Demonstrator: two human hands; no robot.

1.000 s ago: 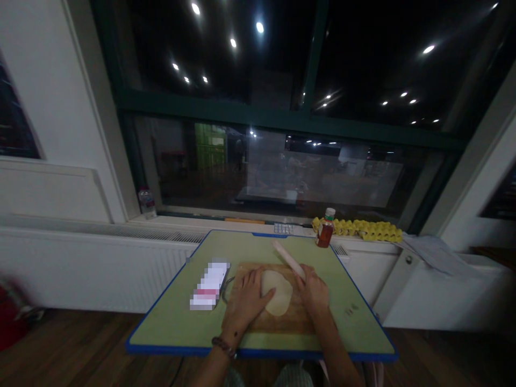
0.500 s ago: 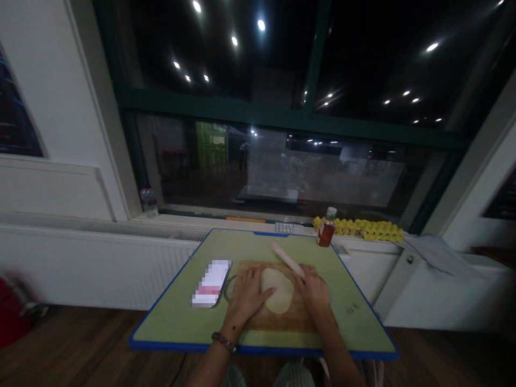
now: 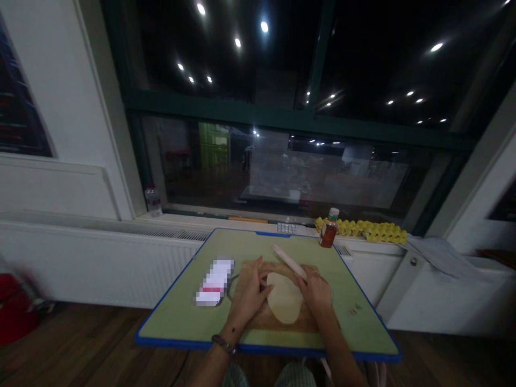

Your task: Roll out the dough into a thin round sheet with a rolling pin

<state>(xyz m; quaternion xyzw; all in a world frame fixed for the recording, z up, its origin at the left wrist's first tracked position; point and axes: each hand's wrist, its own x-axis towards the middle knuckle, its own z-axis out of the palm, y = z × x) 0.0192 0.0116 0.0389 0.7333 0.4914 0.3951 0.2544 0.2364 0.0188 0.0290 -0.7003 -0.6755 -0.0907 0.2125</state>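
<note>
A flat, rounded sheet of dough [image 3: 284, 301] lies on a wooden board [image 3: 258, 321]. My left hand [image 3: 250, 293] is at the dough's left edge, with its fingers apart and the thumb reaching to the dough. My right hand [image 3: 316, 290], closed around the near end of a pale rolling pin [image 3: 288, 259], rests at the board's right side. The pin slants away to the upper left, beyond the far edge of the dough. My right fingertips are partly hidden.
The board sits on a small green table with a blue rim [image 3: 266, 352]. A phone [image 3: 215, 282] lies on the left, and a bottle of red-brown liquid [image 3: 329, 228] stands at the far right corner. Yellow egg trays [image 3: 363, 230] and a clear bottle [image 3: 153, 200] are on the windowsill.
The dough has shifted slightly right and toward me, and its outline is turned. My left fingers have lifted and drawn in near its edge. The rolling pin stays in my right hand.
</note>
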